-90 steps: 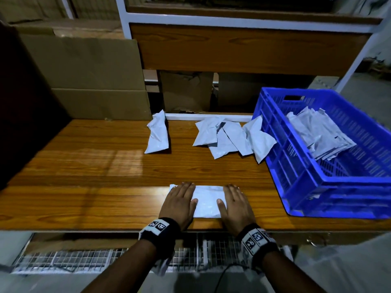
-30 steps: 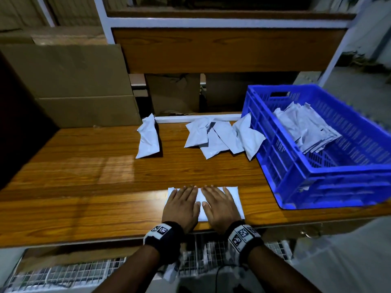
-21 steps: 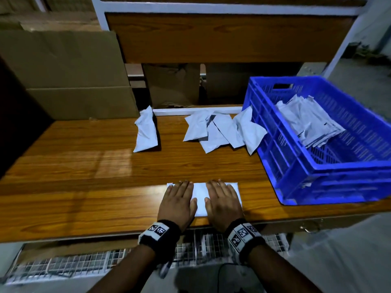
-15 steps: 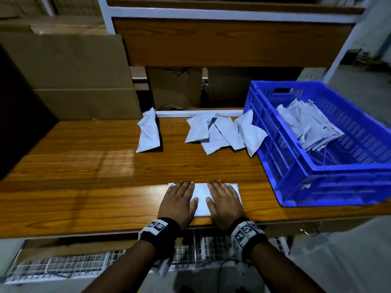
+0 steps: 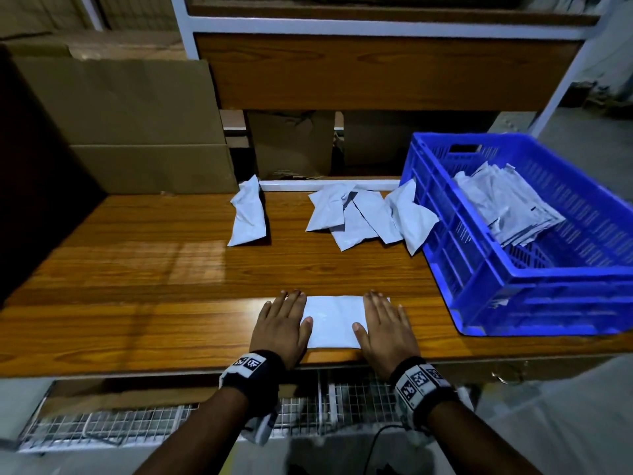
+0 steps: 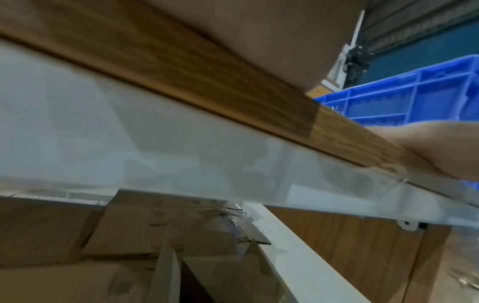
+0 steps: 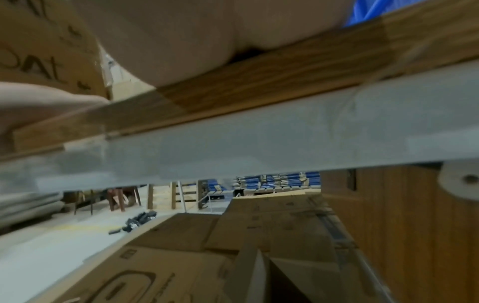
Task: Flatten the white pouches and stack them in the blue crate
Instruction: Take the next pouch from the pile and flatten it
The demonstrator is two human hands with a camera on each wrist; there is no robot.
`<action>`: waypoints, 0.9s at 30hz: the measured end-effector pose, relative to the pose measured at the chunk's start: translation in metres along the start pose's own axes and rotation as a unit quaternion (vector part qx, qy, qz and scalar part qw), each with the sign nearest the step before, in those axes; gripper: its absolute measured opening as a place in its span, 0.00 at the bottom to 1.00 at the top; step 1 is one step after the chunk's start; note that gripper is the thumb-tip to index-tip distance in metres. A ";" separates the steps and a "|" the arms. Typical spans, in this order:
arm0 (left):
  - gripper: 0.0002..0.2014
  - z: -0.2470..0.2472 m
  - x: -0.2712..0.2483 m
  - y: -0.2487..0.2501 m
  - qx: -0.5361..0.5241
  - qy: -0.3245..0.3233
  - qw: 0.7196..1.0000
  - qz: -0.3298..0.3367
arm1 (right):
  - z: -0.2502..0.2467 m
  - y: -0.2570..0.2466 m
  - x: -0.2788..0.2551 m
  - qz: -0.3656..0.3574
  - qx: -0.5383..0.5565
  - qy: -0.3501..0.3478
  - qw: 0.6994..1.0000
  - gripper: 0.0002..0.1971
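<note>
A white pouch lies flat near the front edge of the wooden table. My left hand presses its left end and my right hand presses its right end, both palms down with fingers straight. The blue crate stands at the right and holds a stack of flattened pouches. One crumpled pouch and a heap of several more lie at the back of the table. Both wrist views look along the table's edge from below; the crate shows in the left one.
A wooden shelf panel on a white frame rises behind the table. Flattened cardboard leans at the back left. A wire mesh rack sits under the table front, with cardboard boxes below.
My hands have slid apart from the middle of the pouch toward its two ends, baring its centre. The pouch stays in the same spot.
</note>
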State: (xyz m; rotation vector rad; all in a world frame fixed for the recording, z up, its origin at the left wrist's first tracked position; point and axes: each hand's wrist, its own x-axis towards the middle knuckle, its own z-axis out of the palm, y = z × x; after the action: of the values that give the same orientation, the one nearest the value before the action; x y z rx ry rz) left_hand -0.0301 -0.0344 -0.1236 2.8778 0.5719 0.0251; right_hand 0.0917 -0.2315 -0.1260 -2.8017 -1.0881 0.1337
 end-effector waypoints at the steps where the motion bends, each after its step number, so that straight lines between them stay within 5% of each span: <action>1: 0.39 -0.001 0.001 0.000 -0.005 -0.005 1.000 0.001 | -0.002 0.000 0.001 0.001 -0.003 -0.006 1.000 0.40; 4: 0.40 0.003 0.001 -0.008 -0.045 -0.008 0.999 0.014 | -0.008 0.003 -0.001 -0.025 -0.021 -0.005 0.999 0.38; 7: 0.41 0.000 0.002 -0.016 -0.134 0.026 0.991 0.012 | -0.011 0.006 -0.012 -0.128 -0.043 0.020 0.991 0.38; 12: 0.38 -0.012 -0.003 -0.019 -0.389 0.112 0.908 -0.106 | -0.016 -0.004 -0.030 -0.154 -0.111 -0.023 0.982 0.47; 14: 0.34 -0.013 -0.003 -0.024 -0.481 0.120 0.856 -0.146 | -0.021 -0.011 -0.035 -0.153 -0.111 -0.007 0.982 0.44; 18: 0.22 -0.020 -0.005 -0.028 -0.705 0.141 0.655 -0.231 | -0.050 -0.028 -0.045 -0.102 0.010 0.075 0.992 0.34; 19: 0.22 -0.021 -0.006 -0.027 -0.725 0.127 0.636 -0.232 | -0.058 -0.032 -0.044 -0.078 0.049 0.088 0.992 0.32; 23: 0.26 -0.020 -0.004 -0.013 -0.767 0.016 0.610 -0.199 | -0.081 -0.037 -0.036 -0.040 0.256 0.116 0.959 0.33; 27: 0.26 -0.049 0.004 0.015 -0.771 -0.106 0.623 -0.086 | -0.104 -0.045 -0.033 -0.077 0.327 0.147 0.931 0.29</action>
State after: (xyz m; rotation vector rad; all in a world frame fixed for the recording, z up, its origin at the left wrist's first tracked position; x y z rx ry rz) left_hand -0.0235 -0.0363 -0.0723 1.0828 0.3968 0.0900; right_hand 0.0508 -0.2303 -0.0153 -2.0579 -0.9591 0.0438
